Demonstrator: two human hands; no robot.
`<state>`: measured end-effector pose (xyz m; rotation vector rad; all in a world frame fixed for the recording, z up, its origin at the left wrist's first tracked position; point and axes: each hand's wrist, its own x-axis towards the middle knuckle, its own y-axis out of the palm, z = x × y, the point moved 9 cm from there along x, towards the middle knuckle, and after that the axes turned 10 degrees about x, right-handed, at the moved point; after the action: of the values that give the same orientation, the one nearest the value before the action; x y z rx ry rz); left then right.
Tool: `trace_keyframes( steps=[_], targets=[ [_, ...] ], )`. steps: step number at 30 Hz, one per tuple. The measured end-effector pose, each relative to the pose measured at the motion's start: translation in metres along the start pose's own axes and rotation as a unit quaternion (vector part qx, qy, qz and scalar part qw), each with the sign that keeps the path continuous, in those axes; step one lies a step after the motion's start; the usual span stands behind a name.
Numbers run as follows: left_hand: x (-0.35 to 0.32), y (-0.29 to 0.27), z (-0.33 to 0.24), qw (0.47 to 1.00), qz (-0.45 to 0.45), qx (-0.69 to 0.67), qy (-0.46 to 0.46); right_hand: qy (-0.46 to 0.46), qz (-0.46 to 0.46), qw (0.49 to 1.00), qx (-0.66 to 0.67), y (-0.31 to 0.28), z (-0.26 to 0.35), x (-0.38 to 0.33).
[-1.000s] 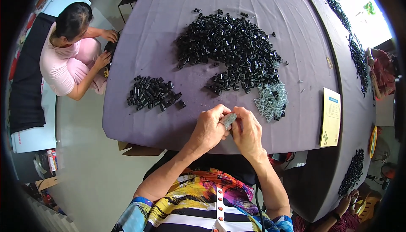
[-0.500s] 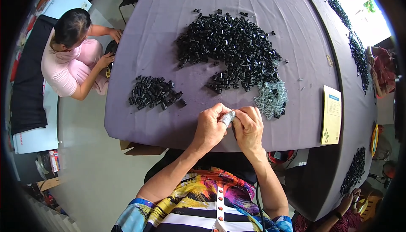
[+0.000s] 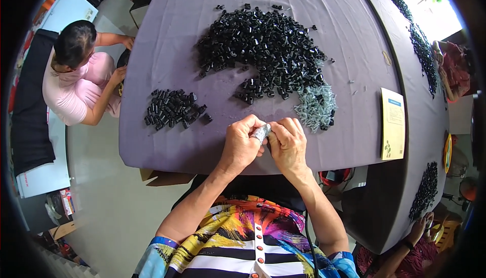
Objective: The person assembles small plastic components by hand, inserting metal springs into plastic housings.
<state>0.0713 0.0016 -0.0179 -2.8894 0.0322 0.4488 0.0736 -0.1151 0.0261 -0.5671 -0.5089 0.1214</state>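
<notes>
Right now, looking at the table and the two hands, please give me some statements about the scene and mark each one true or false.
1. Both hands meet over the near edge of the table. True: the left hand and the right hand are together there.
2. The hands hold a red ball. False: between them is a small grey piece.
3. The large pile of black parts lies farther from the person than the small pile of black parts. True.
4. The heap of silvery parts lies left of the small pile. False: it lies to the right, beside the large pile.
5. The yellow card lies under the hands. False: it lies apart, to their right.
</notes>
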Motion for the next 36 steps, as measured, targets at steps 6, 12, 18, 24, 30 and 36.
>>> trace_keyframes(
  steps=[6, 12, 18, 24, 30, 36],
  targets=[
    [-0.001, 0.002, 0.003, 1.000, 0.010, 0.020, -0.014, -0.006, 0.041, 0.999, -0.022, 0.007, -0.002, 0.001],
    [-0.002, 0.000, -0.013, 0.995, -0.032, 0.077, 0.045, 0.005, 0.033, 0.999, -0.009, 0.003, -0.011, 0.005],
    [-0.009, 0.004, -0.035, 0.943, -0.078, 0.228, 0.231, 0.002, 0.041, 0.999, -0.027, -0.008, -0.005, 0.004],
    [-0.008, -0.006, -0.035, 0.904, -0.114, 0.366, 0.188, 0.050, 0.042, 0.998, 0.000, -0.041, -0.015, 0.025],
    [-0.015, -0.070, -0.030, 0.870, -0.212, 0.402, 0.191, 0.031, 0.075, 0.991, -0.106, -0.044, -0.028, 0.042],
    [-0.017, -0.088, -0.027, 0.904, -0.200, 0.342, 0.160, -0.016, 0.140, 0.972, -0.189, -0.034, -0.024, 0.046]
  ],
)
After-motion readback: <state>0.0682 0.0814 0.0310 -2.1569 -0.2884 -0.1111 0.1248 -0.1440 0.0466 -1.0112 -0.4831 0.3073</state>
